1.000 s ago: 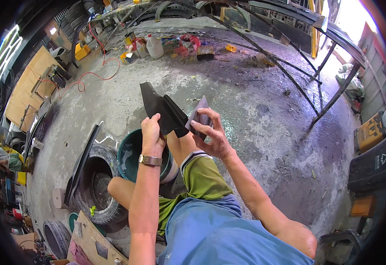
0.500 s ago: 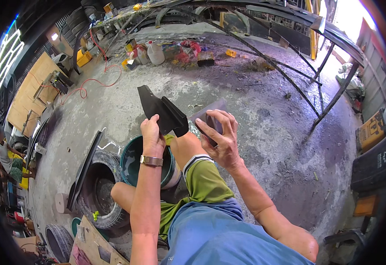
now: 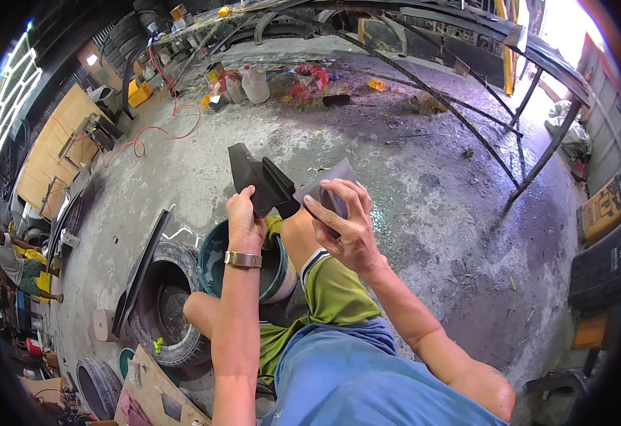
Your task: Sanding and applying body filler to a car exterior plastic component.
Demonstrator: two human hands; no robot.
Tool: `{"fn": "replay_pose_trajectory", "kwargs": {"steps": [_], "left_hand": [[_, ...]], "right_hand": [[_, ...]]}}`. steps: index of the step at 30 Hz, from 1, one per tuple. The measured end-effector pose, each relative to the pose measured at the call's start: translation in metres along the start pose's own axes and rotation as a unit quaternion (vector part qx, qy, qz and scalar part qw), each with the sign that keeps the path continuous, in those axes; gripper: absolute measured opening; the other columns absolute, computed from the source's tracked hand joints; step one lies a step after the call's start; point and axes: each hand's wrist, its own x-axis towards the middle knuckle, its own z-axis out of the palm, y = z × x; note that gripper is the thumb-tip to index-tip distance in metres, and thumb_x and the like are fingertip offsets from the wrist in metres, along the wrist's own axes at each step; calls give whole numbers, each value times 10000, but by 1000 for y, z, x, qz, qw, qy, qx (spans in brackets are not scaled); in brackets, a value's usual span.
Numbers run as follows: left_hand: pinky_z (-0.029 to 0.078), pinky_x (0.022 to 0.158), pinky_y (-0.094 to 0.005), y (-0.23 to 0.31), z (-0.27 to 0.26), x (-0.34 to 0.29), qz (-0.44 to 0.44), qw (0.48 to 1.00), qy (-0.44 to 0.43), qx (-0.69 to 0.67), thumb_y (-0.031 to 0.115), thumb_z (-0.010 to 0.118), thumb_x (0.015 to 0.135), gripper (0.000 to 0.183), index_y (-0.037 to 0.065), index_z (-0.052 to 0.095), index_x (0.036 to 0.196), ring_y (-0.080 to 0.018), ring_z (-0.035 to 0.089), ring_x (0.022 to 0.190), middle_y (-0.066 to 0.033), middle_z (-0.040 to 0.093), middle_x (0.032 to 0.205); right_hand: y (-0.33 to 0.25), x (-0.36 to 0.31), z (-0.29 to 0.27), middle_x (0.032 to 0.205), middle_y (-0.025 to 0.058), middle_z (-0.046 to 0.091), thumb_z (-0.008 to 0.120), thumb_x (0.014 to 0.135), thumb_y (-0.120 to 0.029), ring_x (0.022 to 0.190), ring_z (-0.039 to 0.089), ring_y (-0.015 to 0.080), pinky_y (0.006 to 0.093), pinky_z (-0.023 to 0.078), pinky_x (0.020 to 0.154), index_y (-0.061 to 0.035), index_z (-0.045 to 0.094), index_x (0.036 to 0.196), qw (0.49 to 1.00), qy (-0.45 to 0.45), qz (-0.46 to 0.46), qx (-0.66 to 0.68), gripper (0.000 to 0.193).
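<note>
My left hand [image 3: 245, 211] is closed around the lower edge of a black moulded plastic part [image 3: 257, 177], holding it raised over my knee. The part has a flat flared end and a ridged, box-like end. In my right hand [image 3: 349, 220] is a grey sheet of sandpaper [image 3: 333, 186], gripped between thumb and fingers, its far corner sticking up. The sheet's left edge comes close to the ridged end of the part; whether they touch I cannot tell. Beneath my left wrist stands a bucket [image 3: 214, 259] of water, with a yellow-green cloth [image 3: 273, 226] on its rim.
Left of the bucket lies a tyre [image 3: 147, 312] with a long black trim piece [image 3: 142, 273] leaning on it. A metal frame [image 3: 438, 92] stands ahead right. Jugs [image 3: 255, 85] and litter line the far floor. A red hose [image 3: 140, 147] curls there. Another person [image 3: 13, 259] sits far left.
The sandpaper and my right hand have shifted slightly left, toward the black part. My left hand still holds the part in nearly the same place. The whole view has moved slightly.
</note>
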Motion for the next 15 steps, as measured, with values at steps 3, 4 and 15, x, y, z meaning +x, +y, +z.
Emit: {"fn": "replay_pose_trajectory", "kwargs": {"steps": [3,4,15], "left_hand": [[482,450,-303,2,3,-5,-4,1000,-8,-7,128,610,916,90,38,608,920,-189,635,579,-73,668,782],[480,448,-304,4,2,-5,-6,1000,-2,-4,130,610,916,89,40,611,915,-187,637,582,-73,669,782],[483,461,-303,6,-11,3,-6,1000,-2,-1,137,610,916,90,47,619,908,-185,649,611,-70,677,784]], "right_hand": [[5,4,7,1335,86,515,753,743,-115,1271,462,303,547,294,1085,-237,682,1233,1000,7,-14,-1,510],[3,1,7,1335,85,515,753,743,-115,1272,462,302,544,293,1086,-239,683,1232,1000,-7,-17,-10,509],[-3,15,12,1317,82,526,753,730,-96,1264,467,299,539,293,1074,-201,686,1211,999,-14,-38,-22,496]]}}
